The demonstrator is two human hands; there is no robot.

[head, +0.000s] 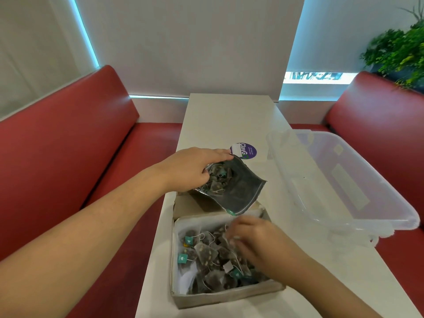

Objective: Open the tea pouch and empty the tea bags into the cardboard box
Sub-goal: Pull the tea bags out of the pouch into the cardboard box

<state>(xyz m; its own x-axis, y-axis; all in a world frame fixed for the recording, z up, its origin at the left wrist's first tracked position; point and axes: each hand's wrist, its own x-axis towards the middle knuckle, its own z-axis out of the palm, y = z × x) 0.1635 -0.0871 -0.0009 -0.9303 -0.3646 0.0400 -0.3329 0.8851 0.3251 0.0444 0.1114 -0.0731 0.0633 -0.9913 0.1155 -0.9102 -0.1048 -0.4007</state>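
Observation:
My left hand (191, 169) grips the left edge of the open tea pouch (238, 191), a dark foil bag held above the far end of the cardboard box (220, 297). Several tea bags show inside the pouch mouth. The box is lined with white paper and holds several dark pyramid tea bags (206, 255) with teal tags. My right hand (257, 242) is down in the box over the tea bags, blurred, its fingers curled among them; whether it holds one is unclear.
A narrow white table (227, 120) carries everything. A clear plastic storage tub (344, 184) sits to the right, overhanging the table edge. A purple round sticker (246, 150) lies behind the pouch. Red bench seats flank both sides; a plant stands far right.

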